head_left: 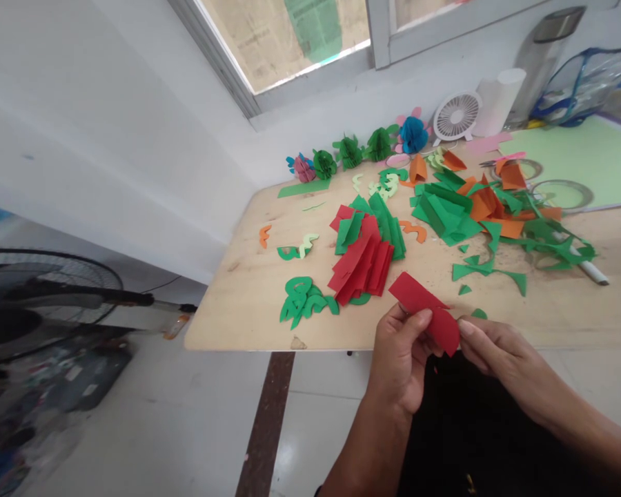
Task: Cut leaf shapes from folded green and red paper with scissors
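A folded piece of red paper (443, 333) is in front of me at the table's front edge, with one end rounded and a slit or fold across its middle. My left hand (401, 355) pinches it between thumb and fingers from the left. At its right edge, the thumb and fingers of my right hand (497, 345) close on the rounded end; the fingers beneath are partly hidden. Just beyond lies a stack of folded red paper pieces (365, 266), overlapping green folded pieces (386, 224). Left of that stack sits a pile of curved green cutouts (305, 301).
Green scraps (559, 245), orange paper pieces (489, 203) and a white pen (593, 270) lie to the right. Along the wall stand several paper honeycomb figures (349, 153), a small white fan (456, 116) and a bottle (541, 62). A large floor fan (46, 297) stands left of the table.
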